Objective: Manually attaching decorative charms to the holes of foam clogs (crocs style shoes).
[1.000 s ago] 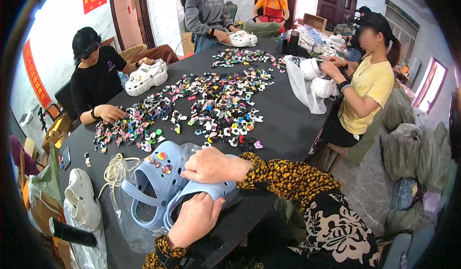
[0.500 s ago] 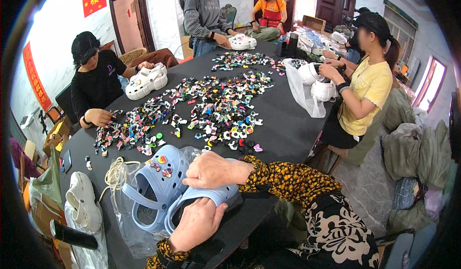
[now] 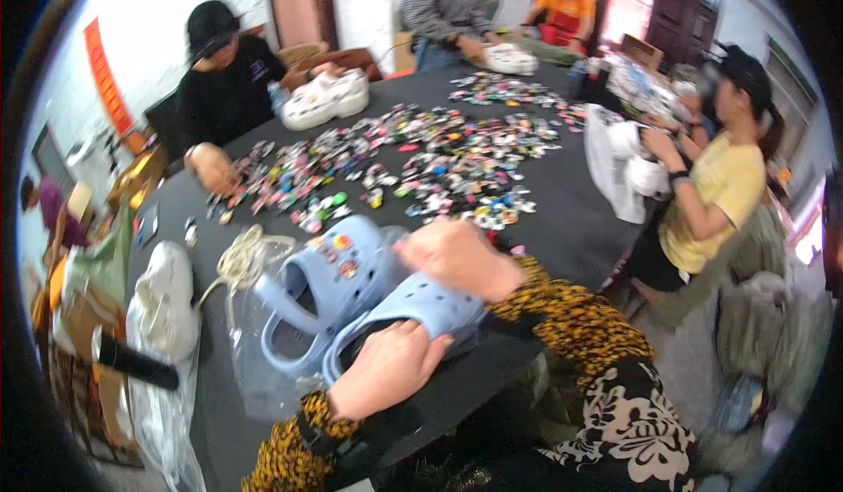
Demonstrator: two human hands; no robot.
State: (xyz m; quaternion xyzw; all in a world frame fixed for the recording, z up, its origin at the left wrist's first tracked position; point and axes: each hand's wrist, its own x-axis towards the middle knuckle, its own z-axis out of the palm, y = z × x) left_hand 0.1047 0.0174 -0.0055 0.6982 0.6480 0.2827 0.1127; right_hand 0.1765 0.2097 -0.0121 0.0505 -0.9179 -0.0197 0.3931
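Observation:
Two light-blue clogs lie side by side on the dark table in front of me. My left hand grips the right-hand clog; its fingers reach into the foot opening, where their tips are hidden, with the thumb outside. Over the toe of that same clog, my right hand is closed with the fingers bunched. Blur and the hand itself hide whatever it may hold. The other blue clog carries several colourful shoe charms on its upper and touches the first one.
Heaps of small colourful charms cover the table's middle. Clear plastic and a cream cord lie left of the clogs, beside a white clog on plastic and a black cylinder. Several people handle white clogs around the table.
The whole view has shifted, so the table and clogs appear farther right. My right hand has lifted slightly toward the clog's toe and is blurred; my left hand keeps its hold.

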